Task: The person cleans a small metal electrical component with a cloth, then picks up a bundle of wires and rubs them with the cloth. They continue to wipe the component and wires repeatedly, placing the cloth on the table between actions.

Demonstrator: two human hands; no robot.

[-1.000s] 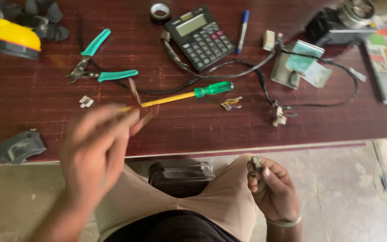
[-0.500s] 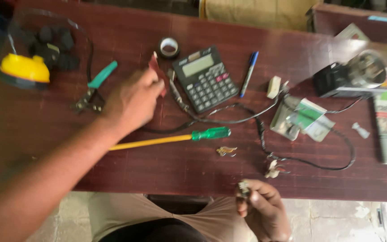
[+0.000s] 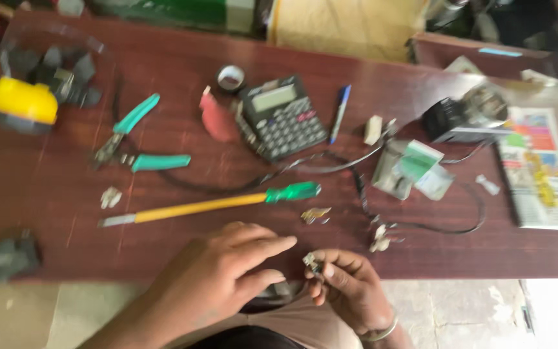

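Head view, looking down on a dark red desk (image 3: 46, 194). At its near edge the right hand (image 3: 347, 291) pinches a small metal part (image 3: 310, 262) between thumb and fingertips, so that the part sits just over the desk's front edge; the picture is too blurred to tell what kind of part it is. The left hand (image 3: 217, 278) lies just beside it, its grip released, fingers stretched toward the part with the fingertips near but apart from it. Directly beyond the hands lies a screwdriver (image 3: 214, 203) with a yellow shaft and green handle, roughly parallel to the front edge; a small brass-coloured scrap (image 3: 316, 214) rests between it and the hands. Farther in lie green-handled pliers (image 3: 138, 145), a dark calculator (image 3: 281, 117), a blue pen (image 3: 340, 113) and a roll of tape (image 3: 230, 78). A black cable (image 3: 363, 194) loops across the middle and right, ending in a small connector (image 3: 380, 238) close to the front edge, right of the hands. Bare desk surface lies along the front edge left of the hands, bounded by a dark object (image 3: 1, 258) at the left corner. A printed leaflet (image 3: 540, 171) lies near the right edge.
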